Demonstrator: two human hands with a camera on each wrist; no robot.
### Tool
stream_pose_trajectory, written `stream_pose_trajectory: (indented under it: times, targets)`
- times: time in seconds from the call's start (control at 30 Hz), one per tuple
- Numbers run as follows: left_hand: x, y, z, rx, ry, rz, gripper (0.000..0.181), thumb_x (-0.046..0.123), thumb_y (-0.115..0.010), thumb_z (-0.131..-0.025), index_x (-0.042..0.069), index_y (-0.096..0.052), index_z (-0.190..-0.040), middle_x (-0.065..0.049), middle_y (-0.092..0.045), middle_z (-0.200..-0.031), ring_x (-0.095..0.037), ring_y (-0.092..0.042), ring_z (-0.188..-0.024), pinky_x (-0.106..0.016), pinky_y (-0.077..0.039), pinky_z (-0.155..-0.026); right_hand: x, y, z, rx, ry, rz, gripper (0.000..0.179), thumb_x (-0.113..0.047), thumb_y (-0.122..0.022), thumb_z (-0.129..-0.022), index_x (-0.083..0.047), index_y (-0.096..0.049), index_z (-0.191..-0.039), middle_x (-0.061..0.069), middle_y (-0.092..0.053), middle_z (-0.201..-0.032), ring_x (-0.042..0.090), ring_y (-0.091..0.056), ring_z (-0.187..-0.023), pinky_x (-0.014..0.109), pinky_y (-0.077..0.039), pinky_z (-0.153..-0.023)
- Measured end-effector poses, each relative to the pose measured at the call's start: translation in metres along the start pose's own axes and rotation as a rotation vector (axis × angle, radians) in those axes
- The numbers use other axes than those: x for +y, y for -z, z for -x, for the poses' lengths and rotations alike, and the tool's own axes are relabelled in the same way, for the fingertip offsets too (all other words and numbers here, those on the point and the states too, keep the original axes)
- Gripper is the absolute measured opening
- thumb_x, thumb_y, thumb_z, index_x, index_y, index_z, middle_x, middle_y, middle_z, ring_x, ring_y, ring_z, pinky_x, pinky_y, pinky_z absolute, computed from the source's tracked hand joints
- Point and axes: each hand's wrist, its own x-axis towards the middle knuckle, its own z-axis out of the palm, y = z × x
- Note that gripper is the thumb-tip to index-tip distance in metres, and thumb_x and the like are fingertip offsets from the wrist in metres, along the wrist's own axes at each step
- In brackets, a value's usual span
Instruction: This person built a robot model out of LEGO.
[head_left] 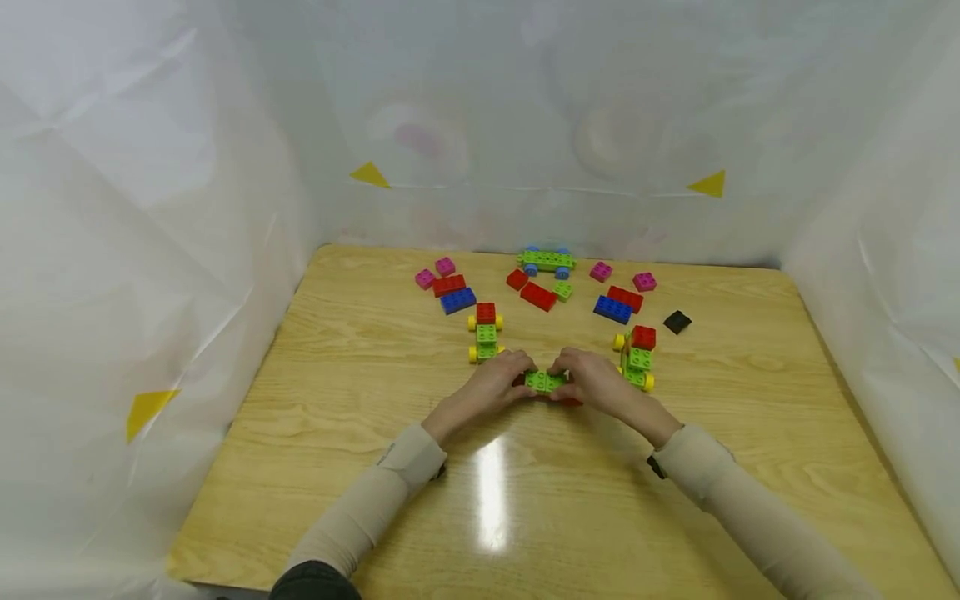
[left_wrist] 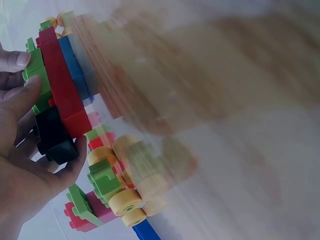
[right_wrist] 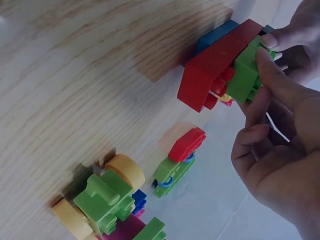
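Note:
Between the two hands is a stack of toy building bricks: green bricks (head_left: 545,382) on top, long red bricks (left_wrist: 62,85) under them, blue bricks (left_wrist: 74,67) at the bottom. A black brick (left_wrist: 54,135) sits on the red at the left end. My left hand (head_left: 502,375) holds that end, its thumb against the green and fingers around the black brick. My right hand (head_left: 596,383) pinches the green brick (right_wrist: 247,70) between thumb and forefinger, beside an uncovered red stud. The stack is low over the wooden table (head_left: 360,508).
Yellow-wheeled brick vehicles stand left (head_left: 487,333) and right (head_left: 640,360) of the hands. Farther back lie a green wheeled base (head_left: 547,261), loose pink bricks (head_left: 446,266), red bricks (head_left: 538,296), blue bricks (head_left: 613,309) and a black brick (head_left: 677,322). White sheeting (head_left: 525,125) surrounds the table.

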Motion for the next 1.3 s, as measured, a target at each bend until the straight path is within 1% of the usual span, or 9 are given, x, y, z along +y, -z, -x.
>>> stream_pose_trajectory:
  times: [0.17,0.27,0.47,0.63,0.77,0.9,1.0,1.17,1.3]
  targets:
    - [0.0029,-0.0005,-0.0003,-0.014,0.000,0.009,0.026,0.028,-0.066,-0.092,0.011,-0.062,-0.112,0.000,-0.060,-0.106,-0.012,-0.053,-0.094,-0.025,-0.044,-0.083,0.0021,-0.0014,0.0019,-0.005,-0.012,-0.001,0.029,-0.021,-0.082,-0.077,-0.006,-0.072,-0.100,0.003,-0.066,-0.094,0.015,-0.061,-0.078,0.031,-0.053,-0.068]
    - [0.0048,-0.0015,0.0001,-0.016,0.011,0.013,0.025,0.028,-0.066,-0.092,0.012,-0.062,-0.111,0.001,-0.060,-0.104,-0.012,-0.052,-0.091,-0.024,-0.044,-0.079,0.0025,-0.0012,0.0035,-0.001,-0.016,-0.030,0.029,-0.020,-0.082,-0.077,-0.005,-0.072,-0.099,0.004,-0.066,-0.093,0.020,-0.063,-0.082,0.035,-0.054,-0.072]
    - [0.0094,-0.0030,0.0027,-0.027,0.012,0.022,0.025,0.027,-0.067,-0.092,0.011,-0.062,-0.110,0.001,-0.059,-0.102,-0.012,-0.051,-0.091,-0.023,-0.044,-0.079,0.0037,-0.0017,0.0074,-0.001,-0.053,-0.103,0.030,-0.019,-0.084,-0.074,-0.004,-0.074,-0.096,0.003,-0.066,-0.091,0.020,-0.064,-0.084,0.036,-0.053,-0.075]
    - [0.0091,-0.0032,0.0016,0.005,0.009,0.005,0.023,0.026,-0.068,-0.091,0.012,-0.063,-0.108,0.002,-0.059,-0.101,-0.012,-0.051,-0.090,-0.024,-0.043,-0.078,0.0027,-0.0003,0.0081,0.010,-0.064,-0.127,0.029,-0.019,-0.083,-0.075,-0.005,-0.073,-0.098,0.003,-0.066,-0.093,0.018,-0.063,-0.084,0.038,-0.053,-0.076]
    - [0.0080,-0.0017,0.0010,0.009,0.011,0.001,0.022,0.026,-0.068,-0.091,0.012,-0.063,-0.107,0.002,-0.058,-0.099,-0.012,-0.050,-0.088,-0.025,-0.042,-0.076,0.0042,-0.0023,0.0076,0.027,-0.058,-0.158,0.029,-0.018,-0.082,-0.076,-0.004,-0.072,-0.100,0.004,-0.066,-0.093,0.016,-0.060,-0.080,0.033,-0.052,-0.072]
    - [0.0071,0.0002,0.0008,0.003,0.015,0.000,0.024,0.026,-0.067,-0.091,0.010,-0.062,-0.108,0.000,-0.058,-0.099,-0.013,-0.050,-0.087,-0.026,-0.042,-0.075,0.0058,-0.0052,0.0075,0.049,-0.066,-0.183,0.029,-0.017,-0.081,-0.078,-0.004,-0.072,-0.102,0.004,-0.064,-0.093,0.014,-0.054,-0.073,0.027,-0.048,-0.066]
    - [0.0060,0.0009,0.0008,-0.012,0.024,-0.022,0.027,0.028,-0.065,-0.093,0.010,-0.061,-0.113,-0.001,-0.058,-0.103,-0.014,-0.051,-0.091,-0.027,-0.043,-0.079,0.0048,-0.0059,0.0070,0.056,-0.067,-0.174,0.031,-0.019,-0.080,-0.079,-0.005,-0.073,-0.105,0.003,-0.064,-0.092,0.012,-0.050,-0.071,0.026,-0.045,-0.064]
    - [0.0057,0.0025,0.0007,-0.041,0.039,-0.072,0.031,0.031,-0.062,-0.095,0.011,-0.059,-0.119,0.000,-0.058,-0.111,-0.014,-0.051,-0.100,-0.028,-0.043,-0.087,0.0029,-0.0057,0.0055,0.055,-0.052,-0.137,0.032,-0.021,-0.079,-0.080,-0.005,-0.073,-0.107,0.001,-0.063,-0.091,0.011,-0.049,-0.069,0.026,-0.045,-0.063]
    - [0.0053,0.0035,-0.0007,-0.047,0.027,-0.090,0.032,0.033,-0.061,-0.095,0.011,-0.060,-0.119,0.000,-0.059,-0.112,-0.015,-0.050,-0.103,-0.029,-0.043,-0.090,0.0048,-0.0065,0.0067,0.064,-0.055,-0.138,0.033,-0.021,-0.079,-0.080,-0.006,-0.073,-0.108,0.000,-0.063,-0.089,0.010,-0.049,-0.069,0.025,-0.044,-0.061]
